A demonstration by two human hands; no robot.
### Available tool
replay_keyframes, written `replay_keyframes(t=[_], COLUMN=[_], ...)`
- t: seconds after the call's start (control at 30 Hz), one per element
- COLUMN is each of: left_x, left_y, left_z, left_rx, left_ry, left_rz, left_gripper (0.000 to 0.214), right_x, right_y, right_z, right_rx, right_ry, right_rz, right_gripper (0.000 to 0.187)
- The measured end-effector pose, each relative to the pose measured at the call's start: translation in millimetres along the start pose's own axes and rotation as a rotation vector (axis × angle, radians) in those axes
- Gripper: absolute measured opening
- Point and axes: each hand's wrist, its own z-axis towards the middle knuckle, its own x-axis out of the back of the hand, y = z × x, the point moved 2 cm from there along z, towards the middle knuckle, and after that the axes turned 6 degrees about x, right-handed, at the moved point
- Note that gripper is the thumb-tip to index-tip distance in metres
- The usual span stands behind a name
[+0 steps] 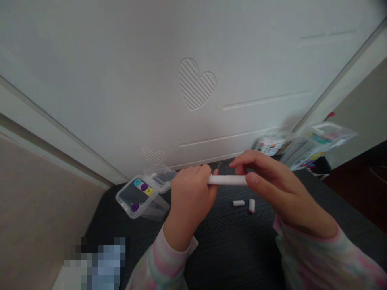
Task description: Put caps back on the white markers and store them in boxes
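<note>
My left hand [193,195] is closed in a fist around one end of a white marker pen [228,180], which lies level between my hands. My right hand [278,187] is at the pen's other end. Its thumb lies over that end and its fingers curl behind, with the index finger raised off the barrel. My palm and thumb hide the pen's right tip. Below the pen, two small white marker caps lie on the dark table: one with a dark end [238,203], one with a pinkish end [252,206].
At left, an open clear plastic case [155,205] holds several markers with coloured ends, its lid [165,177] tipped back. On the right stand another clear case [317,141] and a clear pack [270,144]. A white panel with hearts [196,84] rises behind the dark table [229,249].
</note>
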Motion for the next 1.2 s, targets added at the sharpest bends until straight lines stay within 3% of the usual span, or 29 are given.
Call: replay_keyframes(t=[0.2, 0.3, 0.5, 0.77, 1.2], left_x=[-3.1, -5.1, -4.4, 0.6, 0.5], left_y=[7, 14, 27, 34, 35], left_z=[-2, -6, -12, -15, -16], left_rx=[-0.088, -0.115, -0.105, -0.040, 0.002], left_ry=[-0.023, -0.042, -0.113, -0.051, -0.178], left_rz=[0.032, 0.008, -0.032, -0.032, -0.050], left_gripper=[0.024, 0.022, 0.026, 0.023, 0.016], right_x=[0, -3, -10, -9, -9], right_y=[6, 7, 4, 1, -1], right_z=[-2, -2, -2, 0, 1], right_rx=[-0.098, -0.114, -0.133, -0.155, -0.212], right_ry=[0.191, 0.222, 0.176, 0.064, -0.013], right_rz=[0.101, 0.183, 0.281, 0.214, 0.262], right_gripper=[0.023, 0.022, 0.023, 0.028, 0.028])
